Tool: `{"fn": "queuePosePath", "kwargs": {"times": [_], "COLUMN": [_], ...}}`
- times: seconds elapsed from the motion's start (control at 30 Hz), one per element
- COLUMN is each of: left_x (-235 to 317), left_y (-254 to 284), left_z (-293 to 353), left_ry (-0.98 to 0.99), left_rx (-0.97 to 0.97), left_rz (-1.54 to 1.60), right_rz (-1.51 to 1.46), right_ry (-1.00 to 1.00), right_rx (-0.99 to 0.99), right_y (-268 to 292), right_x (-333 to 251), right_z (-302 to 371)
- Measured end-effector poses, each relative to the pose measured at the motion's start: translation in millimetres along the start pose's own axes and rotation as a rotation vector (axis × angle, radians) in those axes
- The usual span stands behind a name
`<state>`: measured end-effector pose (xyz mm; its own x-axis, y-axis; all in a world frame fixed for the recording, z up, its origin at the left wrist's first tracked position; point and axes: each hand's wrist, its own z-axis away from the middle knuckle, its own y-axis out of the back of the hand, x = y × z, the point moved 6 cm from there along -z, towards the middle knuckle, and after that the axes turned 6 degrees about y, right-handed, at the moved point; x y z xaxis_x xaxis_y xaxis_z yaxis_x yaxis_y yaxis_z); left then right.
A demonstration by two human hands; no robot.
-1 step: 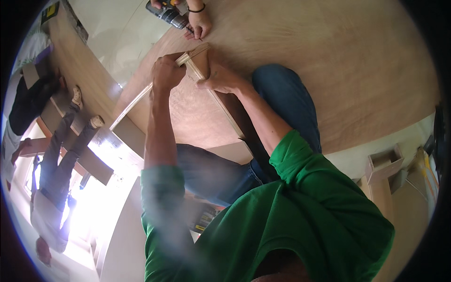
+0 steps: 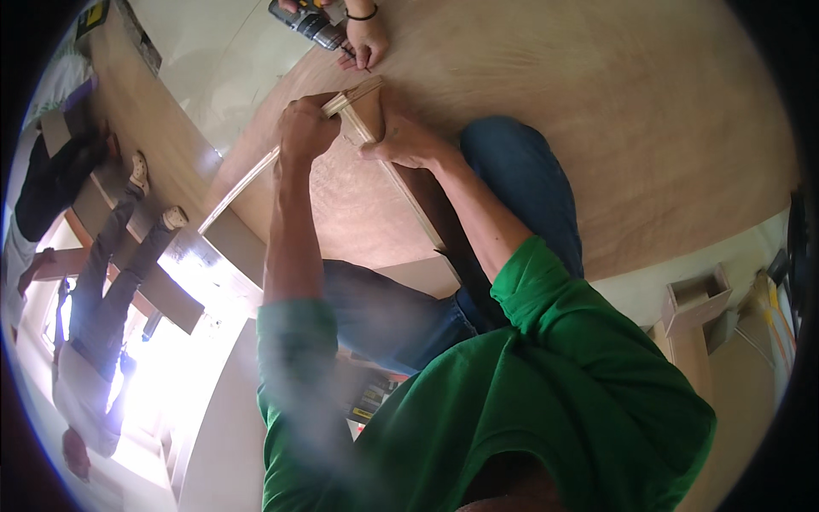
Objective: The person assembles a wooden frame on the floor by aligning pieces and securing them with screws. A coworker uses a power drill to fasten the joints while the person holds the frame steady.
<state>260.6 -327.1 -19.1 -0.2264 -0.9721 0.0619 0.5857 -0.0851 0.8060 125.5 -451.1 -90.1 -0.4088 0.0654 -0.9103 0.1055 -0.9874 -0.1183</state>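
Two plywood boards stand on edge and meet at a corner. My left hand is wrapped round the left plywood board close to that corner. Just to its right, my right hand grips the right plywood board, thumb over its pale edge. Beyond the corner, a co-worker's hand pinches a thin dark piece, perhaps a screw or bit, at the tip of a cordless drill. The co-worker's other hand is mostly cut off by the upper edge.
A large plywood sheet spreads beneath the boards, with my bent knee over it. At right stands a small open wooden box. Other people are at the far left, by bright windows and more boards.
The co-worker's hands and drill have shifted slightly right and down. My hands keep their hold on the boards, almost unmoved.
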Motion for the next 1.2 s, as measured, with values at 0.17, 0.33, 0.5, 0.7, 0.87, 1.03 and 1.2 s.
{"fn": "queuePosePath", "kwargs": {"times": [0.17, 0.33, 0.5, 0.7, 0.87, 1.03, 1.2], "left_x": [5.3, 9.2, 10.7, 8.2, 8.5, 8.6, 8.9], "left_y": [4.4, 7.9, 9.0, 7.0, 7.8, 7.8, 8.1], "left_z": [2.6, 5.5, 7.2, 4.9, 5.6, 6.3, 4.8], "left_ry": [0.006, 0.029, 0.017, 0.025, 0.017, -0.011, -0.014], "left_rx": [0.005, -0.016, 0.005, -0.014, 0.011, 0.027, 0.037], "left_rz": [0.009, 0.003, 0.002, -0.001, 0.003, -0.004, -0.010], "right_rz": [0.180, -0.008, -0.208, -0.225, -0.229, -0.274, -0.195], "right_ry": [-0.004, 0.036, 0.058, -0.015, 0.053, 0.052, 0.068], "right_rx": [0.079, -0.002, -0.014, 0.050, -0.002, 0.003, 0.022], "right_y": [1.1, 7.9, 12.1, 8.7, 12.6, 8.8, 11.5], "right_x": [-3.5, -9.4, -16.3, -19.5, -26.4, -22.7, -19.4], "right_z": [-3.2, -2.5, -0.7, 0.7, 0.7, 1.2, -0.1]}}
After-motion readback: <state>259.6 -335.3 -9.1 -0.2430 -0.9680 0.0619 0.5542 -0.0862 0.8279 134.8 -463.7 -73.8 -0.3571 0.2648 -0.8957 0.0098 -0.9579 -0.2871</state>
